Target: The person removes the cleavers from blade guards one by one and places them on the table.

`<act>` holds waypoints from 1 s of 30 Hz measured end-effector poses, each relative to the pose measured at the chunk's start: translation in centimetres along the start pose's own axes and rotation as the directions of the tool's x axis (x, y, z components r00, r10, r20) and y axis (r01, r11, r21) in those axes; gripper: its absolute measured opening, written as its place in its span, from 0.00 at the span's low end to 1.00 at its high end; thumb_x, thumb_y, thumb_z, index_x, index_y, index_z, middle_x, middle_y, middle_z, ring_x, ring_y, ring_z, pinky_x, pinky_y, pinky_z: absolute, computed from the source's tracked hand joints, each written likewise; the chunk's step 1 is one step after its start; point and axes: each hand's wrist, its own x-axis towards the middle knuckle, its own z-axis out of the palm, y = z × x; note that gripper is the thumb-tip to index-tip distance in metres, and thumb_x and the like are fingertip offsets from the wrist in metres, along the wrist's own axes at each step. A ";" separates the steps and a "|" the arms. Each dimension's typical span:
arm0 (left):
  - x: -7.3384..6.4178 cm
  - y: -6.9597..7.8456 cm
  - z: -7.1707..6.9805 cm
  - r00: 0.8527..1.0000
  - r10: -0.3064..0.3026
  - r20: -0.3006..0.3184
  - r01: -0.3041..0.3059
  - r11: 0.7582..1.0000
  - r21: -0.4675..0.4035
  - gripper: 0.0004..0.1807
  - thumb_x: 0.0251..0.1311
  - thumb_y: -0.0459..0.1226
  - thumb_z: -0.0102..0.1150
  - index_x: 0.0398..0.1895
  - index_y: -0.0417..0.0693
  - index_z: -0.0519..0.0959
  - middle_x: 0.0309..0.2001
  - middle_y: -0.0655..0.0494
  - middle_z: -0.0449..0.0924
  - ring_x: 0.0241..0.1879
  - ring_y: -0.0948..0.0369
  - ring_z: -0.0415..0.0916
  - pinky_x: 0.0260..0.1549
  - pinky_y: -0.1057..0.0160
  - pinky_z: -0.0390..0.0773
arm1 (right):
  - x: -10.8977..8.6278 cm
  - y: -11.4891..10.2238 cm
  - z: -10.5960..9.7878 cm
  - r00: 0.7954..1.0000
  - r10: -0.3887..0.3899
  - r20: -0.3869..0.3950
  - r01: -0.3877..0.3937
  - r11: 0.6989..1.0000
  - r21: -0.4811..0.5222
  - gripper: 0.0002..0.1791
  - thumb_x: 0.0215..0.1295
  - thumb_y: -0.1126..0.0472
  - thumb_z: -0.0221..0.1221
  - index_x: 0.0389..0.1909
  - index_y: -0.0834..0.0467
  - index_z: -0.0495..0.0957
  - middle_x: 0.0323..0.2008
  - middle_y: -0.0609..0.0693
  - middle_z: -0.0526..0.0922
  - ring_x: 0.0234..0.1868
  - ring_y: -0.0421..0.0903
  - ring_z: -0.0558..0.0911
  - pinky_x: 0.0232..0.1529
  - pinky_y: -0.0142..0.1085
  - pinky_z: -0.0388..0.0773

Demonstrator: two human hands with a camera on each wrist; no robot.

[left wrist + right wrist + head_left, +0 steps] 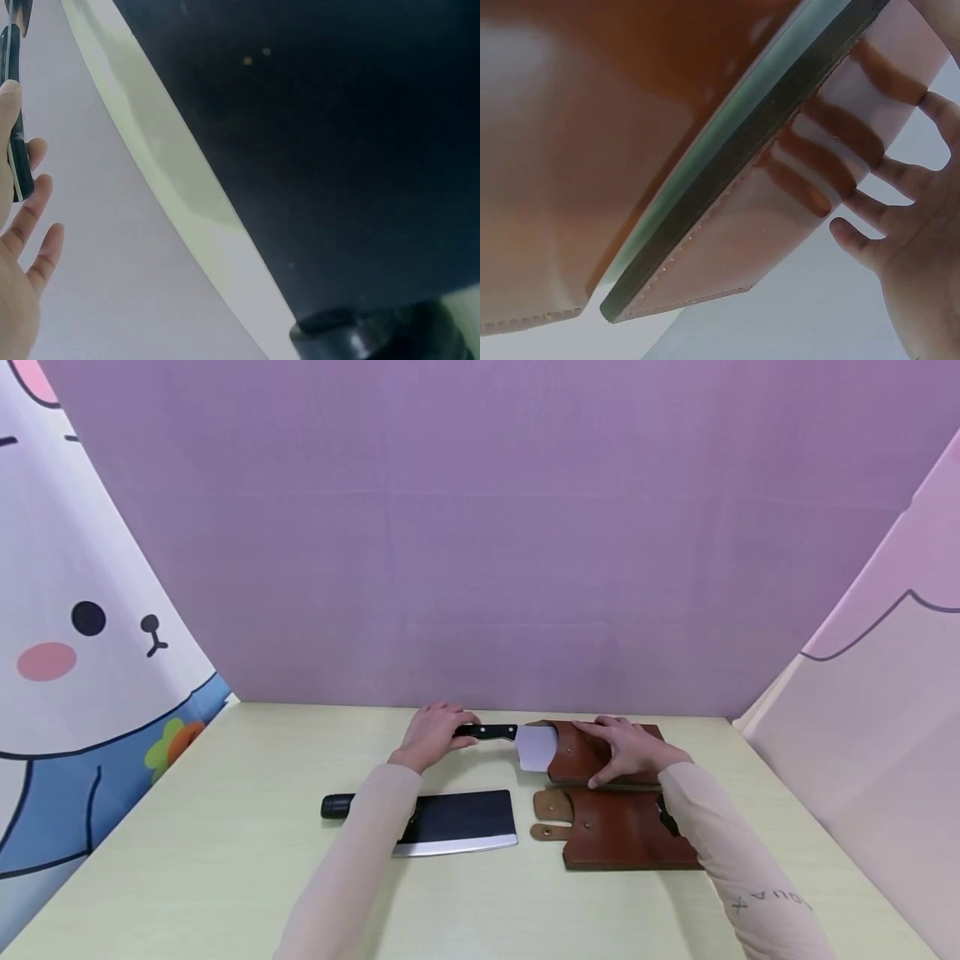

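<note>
My left hand (438, 731) holds the black riveted handle (491, 732) of a kitchen knife, a small cleaver. Its pale, broad blade (536, 748) runs partway into the mouth of a brown leather sheath (567, 765); the rest of the blade is hidden inside. Over that sheath, my right hand (624, 747) spans its width, thumb at the near edge and fingers toward the far edge. The right wrist view shows the spread fingers (900, 176) at the glossy leather. In the left wrist view, thumb and fingers close about the handle (21, 161).
Nearer lies a larger cleaver (468, 817) with a dark blade and black handle (337, 806), partly under the left sleeve. To its right is a second brown leather sheath (618, 839) with tan straps (553, 806). A purple wall (487, 568) closes the table's back.
</note>
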 end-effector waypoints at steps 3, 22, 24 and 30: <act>-0.1 -0.1 0.0 1.000 0.002 -0.009 -0.002 1.000 0.000 0.17 0.53 0.52 0.59 0.47 0.62 0.79 0.46 0.61 0.79 0.48 0.57 0.72 0.48 0.53 0.72 | 0.0 0.1 0.0 1.000 -0.008 -0.004 0.008 1.000 0.000 0.55 0.36 0.40 0.70 0.68 0.46 0.55 0.67 0.64 0.54 0.65 0.67 0.53 0.54 0.67 0.58; -0.5 -1.1 -0.1 1.000 0.008 -0.019 -0.008 1.000 -0.006 0.17 0.52 0.52 0.59 0.46 0.62 0.79 0.44 0.62 0.79 0.46 0.57 0.73 0.45 0.54 0.73 | 0.0 0.4 0.0 0.999 -0.041 -0.016 0.040 0.999 -0.018 0.55 0.36 0.39 0.70 0.68 0.47 0.56 0.65 0.64 0.57 0.63 0.66 0.57 0.53 0.65 0.61; -0.5 -1.2 -0.1 1.000 0.013 -0.020 -0.013 1.000 -0.008 0.17 0.52 0.52 0.59 0.46 0.62 0.79 0.44 0.62 0.79 0.46 0.57 0.73 0.45 0.54 0.73 | -0.1 0.4 -0.1 0.999 -0.039 -0.016 0.038 0.999 -0.017 0.55 0.36 0.39 0.70 0.68 0.47 0.56 0.65 0.64 0.57 0.63 0.66 0.57 0.53 0.66 0.61; -0.7 -1.5 -0.2 1.000 0.013 -0.024 -0.013 1.000 -0.017 0.17 0.52 0.51 0.60 0.46 0.62 0.79 0.44 0.61 0.79 0.46 0.57 0.73 0.43 0.53 0.74 | -0.2 0.4 -0.1 0.999 -0.046 -0.016 0.046 0.999 -0.020 0.55 0.36 0.39 0.70 0.68 0.48 0.56 0.65 0.65 0.56 0.62 0.67 0.57 0.53 0.66 0.62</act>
